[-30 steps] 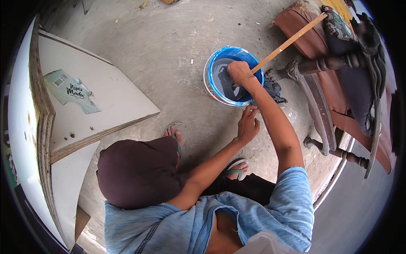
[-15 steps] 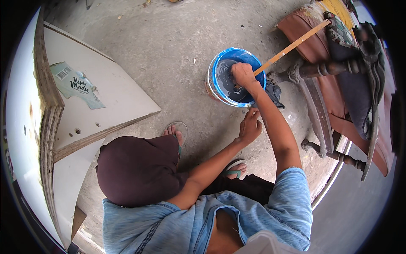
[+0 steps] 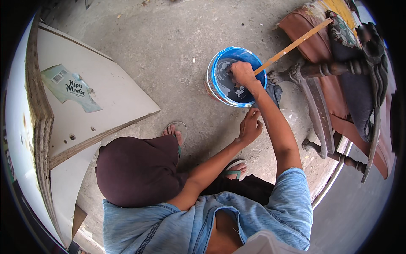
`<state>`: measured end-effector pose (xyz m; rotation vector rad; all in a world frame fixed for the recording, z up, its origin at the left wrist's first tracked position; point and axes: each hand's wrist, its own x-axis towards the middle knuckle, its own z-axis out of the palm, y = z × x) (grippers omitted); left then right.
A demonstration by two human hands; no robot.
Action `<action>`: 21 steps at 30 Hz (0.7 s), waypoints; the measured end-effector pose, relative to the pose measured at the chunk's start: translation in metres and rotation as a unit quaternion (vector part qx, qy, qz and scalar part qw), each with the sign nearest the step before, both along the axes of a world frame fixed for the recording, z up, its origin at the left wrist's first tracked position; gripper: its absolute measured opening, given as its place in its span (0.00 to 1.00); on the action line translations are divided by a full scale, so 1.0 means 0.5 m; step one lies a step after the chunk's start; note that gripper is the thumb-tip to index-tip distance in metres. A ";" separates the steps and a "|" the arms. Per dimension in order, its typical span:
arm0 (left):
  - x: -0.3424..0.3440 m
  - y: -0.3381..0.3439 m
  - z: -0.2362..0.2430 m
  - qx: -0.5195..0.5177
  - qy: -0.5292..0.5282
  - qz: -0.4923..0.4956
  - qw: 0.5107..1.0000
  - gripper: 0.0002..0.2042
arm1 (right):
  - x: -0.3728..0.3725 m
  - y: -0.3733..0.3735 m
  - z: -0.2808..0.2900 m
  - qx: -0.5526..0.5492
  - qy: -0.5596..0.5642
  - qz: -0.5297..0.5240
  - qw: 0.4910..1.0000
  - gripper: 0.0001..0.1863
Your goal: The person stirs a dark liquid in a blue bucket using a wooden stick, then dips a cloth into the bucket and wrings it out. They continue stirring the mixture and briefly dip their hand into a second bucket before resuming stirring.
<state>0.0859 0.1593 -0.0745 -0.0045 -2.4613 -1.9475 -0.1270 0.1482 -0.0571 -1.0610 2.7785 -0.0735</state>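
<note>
A blue-rimmed bucket [image 3: 214, 86] stands on the floor ahead of me, with grey paint [image 3: 224, 84] inside. My right hand [image 3: 243, 74] is a closed fist over the paint, around a long wooden stick [image 3: 296, 44] that slants up to the right. The stick's lower end is hidden by the fist and the paint. At the bucket's near edge, my left hand [image 3: 250, 128] has its fingers loosely bent and apart. Its fingertips are partly behind my right forearm; contact with the rim is unclear. Dark crumpled material [image 3: 275, 94] lies against the bucket's right side.
White boards [image 3: 93, 86] with rough wooden edges stand on the left. To the right, a carved dark wooden chair [image 3: 325, 70] lies among brown cushions [image 3: 304, 31], close to the bucket. My sandalled feet [image 3: 237, 169] are on the concrete floor [image 3: 156, 55].
My right fist shifts very slightly within the bucket, and the pattern on the paint's surface differs. The stick tilts along with it. My left hand stays where it was.
</note>
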 end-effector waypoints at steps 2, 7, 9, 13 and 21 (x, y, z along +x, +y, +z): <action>0.000 0.000 -0.005 0.006 -0.006 -0.002 1.000 0.18 | 0.004 -0.013 0.016 0.003 -0.029 -0.023 0.999 0.09; -0.001 0.000 0.001 0.024 -0.006 -0.008 1.000 0.19 | -0.002 0.002 0.003 -0.023 -0.025 -0.008 0.999 0.12; -0.001 0.002 -0.004 0.013 -0.018 -0.001 1.000 0.19 | -0.001 -0.001 0.021 -0.028 -0.045 0.006 0.999 0.12; -0.018 0.004 -0.052 -0.018 -0.093 -0.003 0.996 0.19 | -0.013 -0.003 0.057 0.037 -0.075 -0.001 0.996 0.14; -0.093 0.013 -0.057 0.028 -0.114 -0.087 0.989 0.19 | -0.029 0.025 0.120 0.060 -0.045 0.083 0.994 0.14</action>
